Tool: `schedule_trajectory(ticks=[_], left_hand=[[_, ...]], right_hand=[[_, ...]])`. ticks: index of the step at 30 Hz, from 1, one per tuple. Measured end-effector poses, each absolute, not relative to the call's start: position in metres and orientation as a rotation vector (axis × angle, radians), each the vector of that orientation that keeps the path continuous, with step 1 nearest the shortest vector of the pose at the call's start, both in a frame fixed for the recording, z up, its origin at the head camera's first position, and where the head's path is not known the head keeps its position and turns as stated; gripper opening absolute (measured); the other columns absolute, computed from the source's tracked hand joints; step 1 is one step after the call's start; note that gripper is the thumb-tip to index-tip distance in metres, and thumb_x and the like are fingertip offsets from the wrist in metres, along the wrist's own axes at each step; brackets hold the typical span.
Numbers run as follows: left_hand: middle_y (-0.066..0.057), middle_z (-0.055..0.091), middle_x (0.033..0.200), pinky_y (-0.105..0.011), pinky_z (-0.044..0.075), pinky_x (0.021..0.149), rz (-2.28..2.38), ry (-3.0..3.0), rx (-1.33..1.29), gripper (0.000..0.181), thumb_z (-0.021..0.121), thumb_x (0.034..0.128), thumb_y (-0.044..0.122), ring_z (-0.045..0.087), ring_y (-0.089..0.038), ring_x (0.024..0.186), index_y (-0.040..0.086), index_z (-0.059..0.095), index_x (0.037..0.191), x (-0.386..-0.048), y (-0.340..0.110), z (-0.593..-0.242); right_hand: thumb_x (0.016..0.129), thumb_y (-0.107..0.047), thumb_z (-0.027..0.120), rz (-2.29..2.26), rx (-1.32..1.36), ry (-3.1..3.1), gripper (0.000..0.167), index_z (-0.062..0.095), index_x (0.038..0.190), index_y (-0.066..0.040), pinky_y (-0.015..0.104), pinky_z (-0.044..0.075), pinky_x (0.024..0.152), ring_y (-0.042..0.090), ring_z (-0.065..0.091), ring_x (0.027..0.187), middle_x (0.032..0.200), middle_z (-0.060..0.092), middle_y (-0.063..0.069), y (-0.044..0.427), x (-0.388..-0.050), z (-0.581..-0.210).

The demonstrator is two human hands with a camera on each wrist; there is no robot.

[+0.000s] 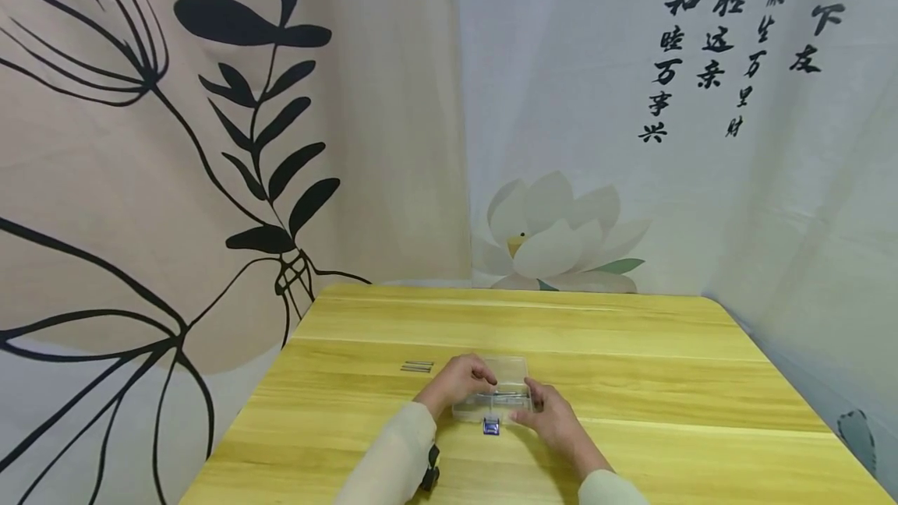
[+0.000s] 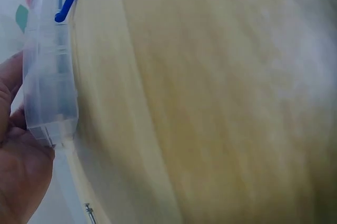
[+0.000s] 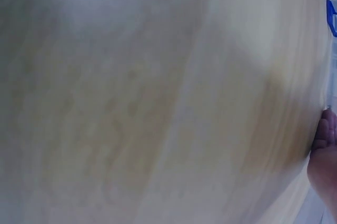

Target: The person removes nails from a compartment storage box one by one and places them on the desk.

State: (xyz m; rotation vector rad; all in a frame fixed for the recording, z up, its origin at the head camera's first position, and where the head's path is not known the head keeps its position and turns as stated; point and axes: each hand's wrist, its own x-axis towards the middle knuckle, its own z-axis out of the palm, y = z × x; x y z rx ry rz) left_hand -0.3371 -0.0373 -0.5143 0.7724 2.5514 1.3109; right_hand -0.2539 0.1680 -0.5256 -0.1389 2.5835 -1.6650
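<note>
A clear plastic box (image 1: 508, 369) stands on the table with its lid raised at the back and a blue latch (image 1: 491, 427) hanging at its front. Thin metal pieces (image 1: 510, 394) lie inside. My left hand (image 1: 457, 382) is over the box's left part, fingers bent; whether they pinch anything is hidden. My right hand (image 1: 557, 415) grips the right side, thumb at the front corner. In the left wrist view the box (image 2: 50, 77) is beside my left hand (image 2: 23, 166); the right wrist view shows part of my right hand (image 3: 324, 153) at the edge.
Several metal screws or nails (image 1: 417, 366) lie on the wooden table (image 1: 631, 365), left of the box. One more metal piece (image 2: 90, 213) shows low in the left wrist view. A printed curtain (image 1: 393, 139) hangs behind the table. A black object (image 1: 431, 470) is at my left sleeve.
</note>
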Motion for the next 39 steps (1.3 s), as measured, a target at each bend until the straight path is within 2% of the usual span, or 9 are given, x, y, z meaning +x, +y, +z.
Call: schedule_trajectory(ticks=[9,19,29,39], left_hand=[[0.009,0.058,0.093,-0.027,0.045,0.077,1.189,2.622,0.836,0.005,0.077,0.0874,0.013,0.053,-0.008,0.086,0.010,0.080,0.088,-0.338,-0.039,-0.516],[0.007,0.057,0.091,-0.026,0.046,0.076,1.112,2.658,0.844,0.004,0.078,0.0851,0.012,0.052,-0.008,0.084,0.009,0.080,0.086,-0.339,-0.036,-0.514],[0.005,0.056,0.102,-0.028,0.047,0.085,0.937,2.671,0.899,0.005,0.077,0.0867,0.015,0.052,-0.011,0.095,0.012,0.081,0.088,-0.339,-0.035,-0.508],[0.009,0.054,0.101,-0.029,0.045,0.089,0.832,2.683,0.908,0.004,0.078,0.0867,0.014,0.051,-0.009,0.097,0.017,0.081,0.086,-0.341,-0.034,-0.504]], right_hand=[[0.087,-0.020,0.077,-1.651,-0.135,2.592,0.079,0.035,0.146,0.011,0.060,0.035,0.104,0.046,0.049,0.125,0.137,0.051,0.031,0.168,-0.254,-0.526],[0.087,-0.019,0.077,-1.651,-0.130,2.593,0.078,0.036,0.146,0.011,0.060,0.035,0.104,0.048,0.047,0.126,0.138,0.048,0.032,0.167,-0.253,-0.524],[0.086,-0.019,0.078,-1.637,-0.117,2.621,0.078,0.037,0.146,0.011,0.059,0.035,0.104,0.048,0.047,0.126,0.138,0.047,0.033,0.168,-0.252,-0.523],[0.085,-0.018,0.079,-1.628,-0.083,2.632,0.076,0.040,0.145,0.008,0.060,0.037,0.103,0.047,0.050,0.122,0.135,0.048,0.033,0.167,-0.254,-0.526]])
